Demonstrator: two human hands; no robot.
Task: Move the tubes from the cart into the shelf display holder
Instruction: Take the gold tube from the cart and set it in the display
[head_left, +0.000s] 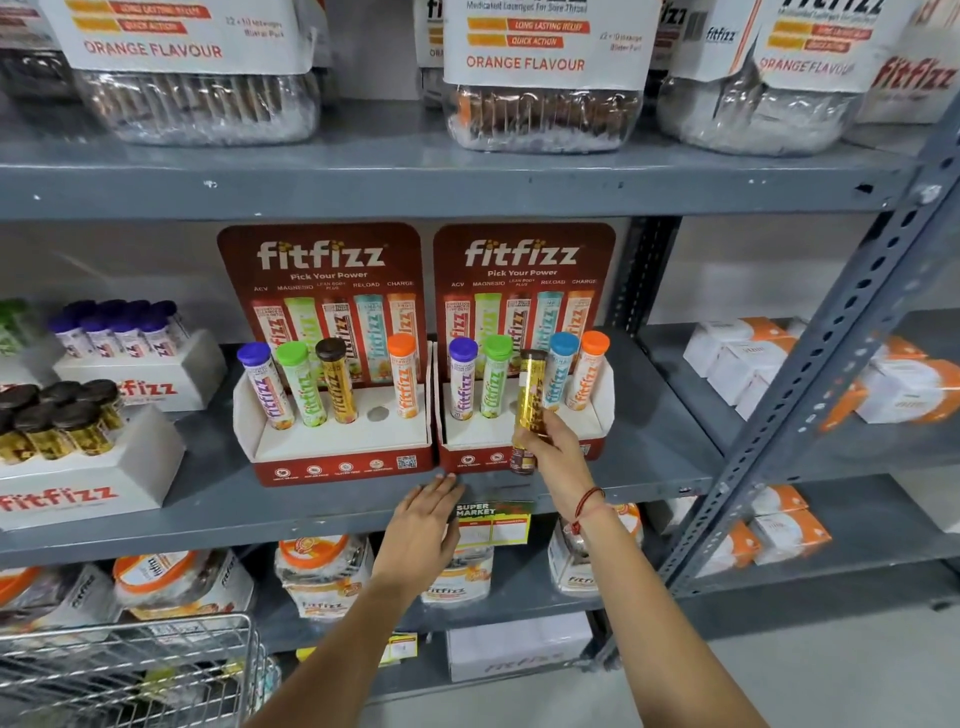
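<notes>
Two red fitfizz display holders stand side by side on the middle shelf. The left holder (332, 441) carries purple, green, gold and orange tubes, with one empty hole (377, 413) between gold and orange. The right holder (587, 431) carries purple, green, blue and orange tubes. My right hand (550, 447) grips a gold tube (531, 395) with a brown cap, upright at the middle slot of the right holder. My left hand (426, 525) rests flat, fingers apart, on the shelf's front edge below the gap between the holders. The wire cart (156, 660) is at the bottom left.
White trays of purple-capped tubes (124, 332) and brown-capped tubes (57, 415) sit to the left. Big lozenge jars (540, 114) fill the upper shelf. A grey slotted upright (810, 384) crosses at the right, with white-and-orange boxes (748, 353) behind it.
</notes>
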